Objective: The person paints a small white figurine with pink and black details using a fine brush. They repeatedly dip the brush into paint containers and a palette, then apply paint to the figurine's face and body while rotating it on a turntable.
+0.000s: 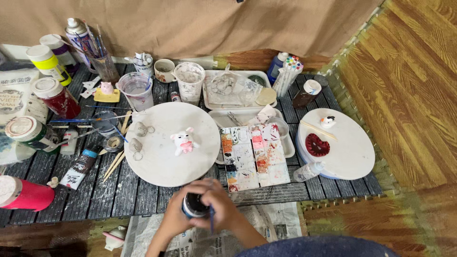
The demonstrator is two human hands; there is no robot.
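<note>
Both hands meet over a small round dark paint jar with a white rim [194, 205]: the left hand [175, 216] cups its side to steady it, while the right hand [223, 209] wraps it from the other side (a thin blue brush handle [211, 220] pinched under its fingers, kept ready). Just beyond the knuckles lies the round white turntable [162, 166] bearing a white-and-pink plaster pig figurine [183, 142], with the paint-smeared rectangular white palette [254, 157] ahead of the right hand.

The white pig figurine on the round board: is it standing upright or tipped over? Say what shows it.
Upright. The pig figurine stands on its base near the middle of the round board, head up, ears pointing upward.
</note>
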